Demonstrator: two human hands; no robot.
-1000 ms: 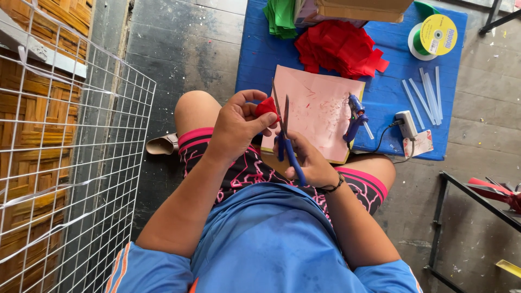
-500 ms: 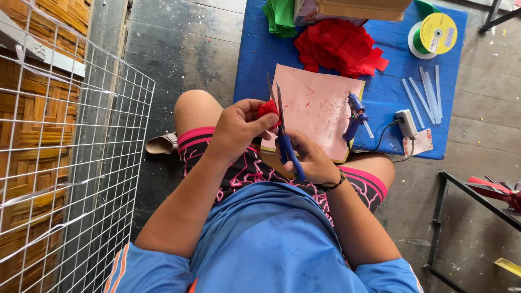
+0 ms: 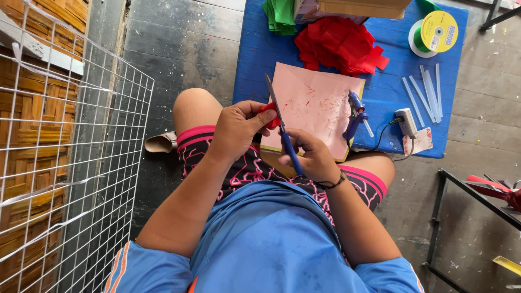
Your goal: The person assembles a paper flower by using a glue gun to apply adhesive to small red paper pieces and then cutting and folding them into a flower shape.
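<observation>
Head view: red scrap (image 3: pixel 269 113) between hands (image 3: pixel 271 141)

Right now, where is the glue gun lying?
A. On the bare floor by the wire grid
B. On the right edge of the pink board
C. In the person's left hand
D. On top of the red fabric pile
B: the glue gun lies along the right edge of the pink board, with its cord running to the plug on the blue mat.

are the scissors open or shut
Shut: the scissors in the right hand show one narrow blade line beside the red piece.
</observation>
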